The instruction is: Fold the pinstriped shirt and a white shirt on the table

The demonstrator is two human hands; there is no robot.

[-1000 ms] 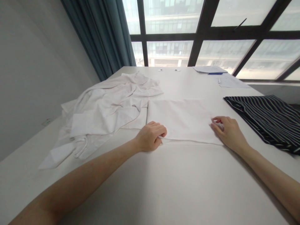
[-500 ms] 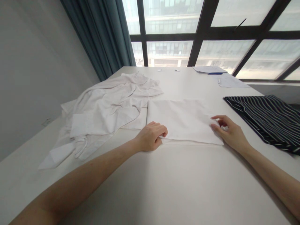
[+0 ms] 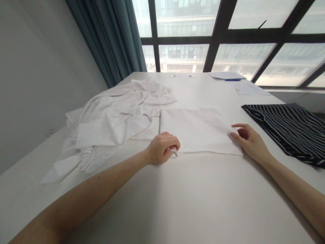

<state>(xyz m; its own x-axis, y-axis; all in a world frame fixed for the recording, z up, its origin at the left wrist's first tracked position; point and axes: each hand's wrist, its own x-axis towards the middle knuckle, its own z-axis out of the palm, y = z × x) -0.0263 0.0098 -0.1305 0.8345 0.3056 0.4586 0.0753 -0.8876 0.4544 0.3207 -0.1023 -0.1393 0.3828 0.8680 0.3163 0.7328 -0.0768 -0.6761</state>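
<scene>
Curtain (image 3: 111, 37), teal, hangs at ten o'clock, cut off by the top edge. Below it a crumpled white garment (image 3: 114, 118) sprawls over the tabletop (image 3: 177, 203) at nine o'clock, its near folds hard to tell apart. The left hand (image 3: 162, 148) is curled, fingers pinching the near left corner of the folded white cloth (image 3: 198, 130), which lies flat at the tabletop's centre; the fingertips are tucked out of sight. At three o'clock the right hand (image 3: 248, 142), fingers loosely bent, pinches the cloth's right edge between thumb and forefinger. Further right a dark striped garment (image 3: 289, 128) runs off the frame. Papers (image 3: 238, 81) at one o'clock are too small to read.
</scene>
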